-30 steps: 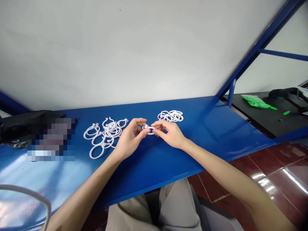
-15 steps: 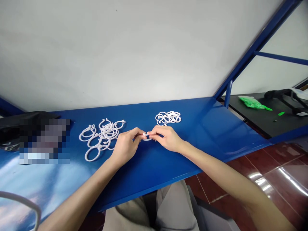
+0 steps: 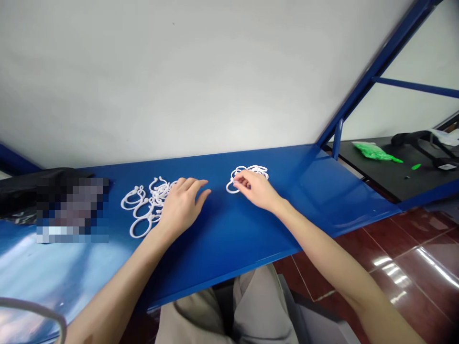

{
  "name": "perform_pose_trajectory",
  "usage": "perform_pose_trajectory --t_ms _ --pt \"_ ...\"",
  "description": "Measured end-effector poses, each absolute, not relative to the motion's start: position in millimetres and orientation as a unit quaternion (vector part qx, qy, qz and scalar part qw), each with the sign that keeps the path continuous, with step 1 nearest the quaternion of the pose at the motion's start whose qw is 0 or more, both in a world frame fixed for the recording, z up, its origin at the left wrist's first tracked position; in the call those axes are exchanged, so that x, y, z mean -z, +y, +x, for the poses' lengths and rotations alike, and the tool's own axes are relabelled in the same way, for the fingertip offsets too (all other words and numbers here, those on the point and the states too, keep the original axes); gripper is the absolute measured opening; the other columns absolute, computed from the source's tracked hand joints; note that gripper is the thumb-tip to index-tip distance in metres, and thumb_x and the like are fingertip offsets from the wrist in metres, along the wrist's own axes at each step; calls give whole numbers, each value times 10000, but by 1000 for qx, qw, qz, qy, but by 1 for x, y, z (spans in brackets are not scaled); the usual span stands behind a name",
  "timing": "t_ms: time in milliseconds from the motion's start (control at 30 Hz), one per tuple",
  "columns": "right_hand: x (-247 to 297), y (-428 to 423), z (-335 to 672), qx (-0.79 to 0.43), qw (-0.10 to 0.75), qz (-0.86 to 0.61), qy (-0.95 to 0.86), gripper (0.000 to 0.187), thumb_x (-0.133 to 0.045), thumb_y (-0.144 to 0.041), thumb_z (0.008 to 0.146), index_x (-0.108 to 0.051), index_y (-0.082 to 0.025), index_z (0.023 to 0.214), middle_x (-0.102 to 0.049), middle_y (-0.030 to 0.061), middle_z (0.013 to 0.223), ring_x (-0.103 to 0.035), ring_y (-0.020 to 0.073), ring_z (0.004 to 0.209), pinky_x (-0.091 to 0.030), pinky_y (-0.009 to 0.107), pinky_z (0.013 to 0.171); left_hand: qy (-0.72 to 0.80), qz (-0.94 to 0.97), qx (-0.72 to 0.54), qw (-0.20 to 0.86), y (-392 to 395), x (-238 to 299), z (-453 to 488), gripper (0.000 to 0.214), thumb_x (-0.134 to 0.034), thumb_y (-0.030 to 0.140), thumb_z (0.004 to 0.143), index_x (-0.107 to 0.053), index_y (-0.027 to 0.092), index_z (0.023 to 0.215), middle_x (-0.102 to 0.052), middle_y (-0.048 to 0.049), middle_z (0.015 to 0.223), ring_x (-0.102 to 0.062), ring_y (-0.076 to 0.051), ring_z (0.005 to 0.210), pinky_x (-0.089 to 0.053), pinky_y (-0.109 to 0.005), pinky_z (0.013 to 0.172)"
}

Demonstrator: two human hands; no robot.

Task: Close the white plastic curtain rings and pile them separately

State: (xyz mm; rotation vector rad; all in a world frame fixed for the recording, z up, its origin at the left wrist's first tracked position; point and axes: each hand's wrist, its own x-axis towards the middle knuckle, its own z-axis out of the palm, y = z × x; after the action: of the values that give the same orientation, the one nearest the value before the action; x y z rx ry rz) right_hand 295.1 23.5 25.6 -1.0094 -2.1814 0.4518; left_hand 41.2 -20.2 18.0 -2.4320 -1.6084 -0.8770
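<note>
Two heaps of white plastic rings lie on the blue table (image 3: 251, 229). The left heap (image 3: 143, 205) holds several unclosed rings, and the right heap (image 3: 256, 171) holds several closed rings. My left hand (image 3: 182, 205) hovers with its fingers stretched out, empty, at the right edge of the left heap. My right hand (image 3: 256, 191) pinches a white ring (image 3: 231, 187) at the near left edge of the right heap, low over the table.
A white wall stands right behind the table. A dark bag (image 3: 21, 188) with a blurred patch lies at the far left. A blue frame post (image 3: 337, 138) rises at the right, and beyond it is a black table (image 3: 394, 177) with green pieces (image 3: 373, 152). Red floor tiles lie at lower right.
Both hands held one ring together at the middle. They have parted: my right hand carried the ring to the right heap, and my left hand opened and moved toward the left heap.
</note>
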Motion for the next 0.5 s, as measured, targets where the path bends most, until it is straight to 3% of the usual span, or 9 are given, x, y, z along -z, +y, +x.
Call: perform_pose_trajectory --t_ms 167,500 --pt "-32 44 327 -116 326 -490 -800 127 -651 -239 938 -662 -192 820 -694 32 874 -622 147 704 -499 289 677 -611 -760 168 141 -12 -8 21 396 -433 334 987 -687 143 1223 -680 -199 1199 -559 -387 1123 -473 -536 924" --pt "-30 43 325 -44 221 -568 -792 62 -668 -224 929 -710 -203 890 -673 34 867 -606 161 720 -419 278 633 -634 -741 142 166 -14 -12 19 393 -417 325 976 -698 154 1191 -677 -210 1158 -551 -401 1090 -448 -535 876"
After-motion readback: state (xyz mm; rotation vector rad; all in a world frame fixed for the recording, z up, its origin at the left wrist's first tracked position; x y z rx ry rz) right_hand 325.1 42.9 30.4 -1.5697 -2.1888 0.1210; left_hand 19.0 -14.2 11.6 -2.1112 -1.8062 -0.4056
